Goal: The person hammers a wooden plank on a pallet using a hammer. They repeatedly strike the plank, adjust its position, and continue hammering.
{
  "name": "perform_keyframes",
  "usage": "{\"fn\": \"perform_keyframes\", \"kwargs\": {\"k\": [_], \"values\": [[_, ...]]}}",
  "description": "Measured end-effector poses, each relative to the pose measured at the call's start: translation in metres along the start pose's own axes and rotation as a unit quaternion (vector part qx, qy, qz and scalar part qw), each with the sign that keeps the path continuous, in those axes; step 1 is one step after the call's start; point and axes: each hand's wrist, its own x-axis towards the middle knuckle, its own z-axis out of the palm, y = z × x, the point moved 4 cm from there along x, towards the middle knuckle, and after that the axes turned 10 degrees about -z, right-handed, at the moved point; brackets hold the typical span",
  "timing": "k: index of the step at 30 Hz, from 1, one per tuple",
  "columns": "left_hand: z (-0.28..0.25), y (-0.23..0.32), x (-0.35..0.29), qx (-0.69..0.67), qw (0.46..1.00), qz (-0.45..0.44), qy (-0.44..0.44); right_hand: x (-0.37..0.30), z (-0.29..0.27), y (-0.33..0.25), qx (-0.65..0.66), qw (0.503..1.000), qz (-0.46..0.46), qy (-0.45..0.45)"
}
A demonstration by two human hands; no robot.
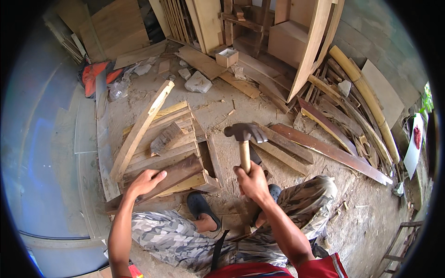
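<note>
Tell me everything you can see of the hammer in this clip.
The hammer is a claw type, with a dark, metallic-looking head and a pale, wooden-looking handle. The blunt striking end points to the picture's left; the curved claw, shinier at its tips, points right. It stands roughly upright, head uppermost, in front of the person. The right hand grips the handle, hiding part of it. Nothing else visibly touches it.

The right fingers hide part of the hammer handle, while the lower edge cuts off the red shirt.
</note>
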Motion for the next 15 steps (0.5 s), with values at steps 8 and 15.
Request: {"fn": "perform_keyframes", "kwargs": {"k": [8, 15], "values": [[0.018, 0.033, 0.020, 0.064, 0.964, 0.141, 0.216, -0.011, -0.027, 0.045, -0.009, 1.000, 0.015, -0.003], [0.030, 0.031, 0.029, -0.044, 0.936, 0.179, 0.299, -0.021, -0.017, 0.013, -0.121, 0.990, -0.076, -0.018]]}}
